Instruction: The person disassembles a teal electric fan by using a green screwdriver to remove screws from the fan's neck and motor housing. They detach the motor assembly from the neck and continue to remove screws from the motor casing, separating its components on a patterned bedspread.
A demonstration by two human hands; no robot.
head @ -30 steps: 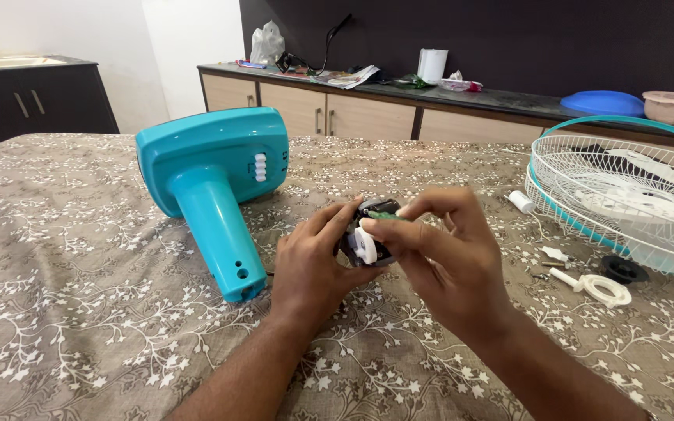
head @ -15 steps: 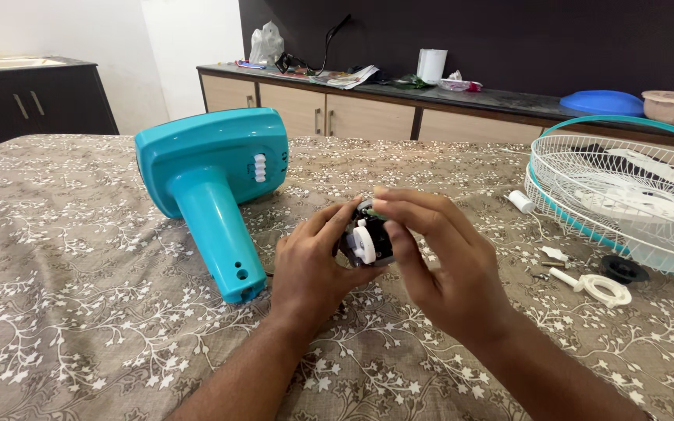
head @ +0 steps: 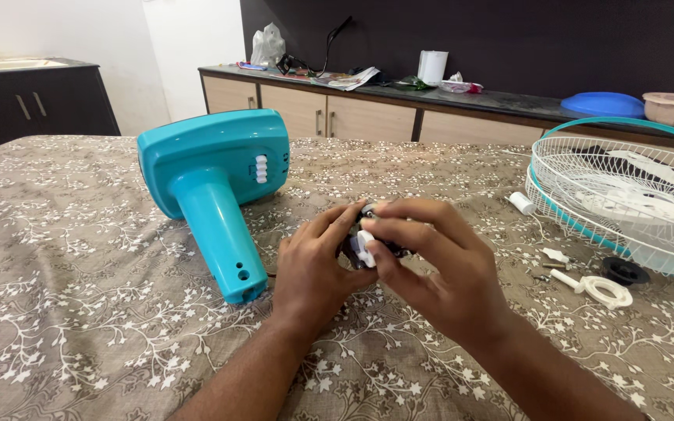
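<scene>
Teal fan base [head: 212, 183], white wire grille [head: 626, 195], white ring [head: 606, 290].

I see the fan base [head: 216, 187] lying left of both my hands on the table [head: 79, 312], the motor part [head: 368, 242] between them; the fan guard [head: 626, 195] sits at the right edge, a ring piece [head: 604, 290] before it

Fan base [head: 216, 183], at ten o'clock of the hands, smooth glossy teal plastic; tablecloth [head: 79, 312] matt woven cloth with a floral print; grille [head: 626, 187], at two o'clock, thin white-coated wire; cabinets [head: 329, 113] matt wood.
</scene>
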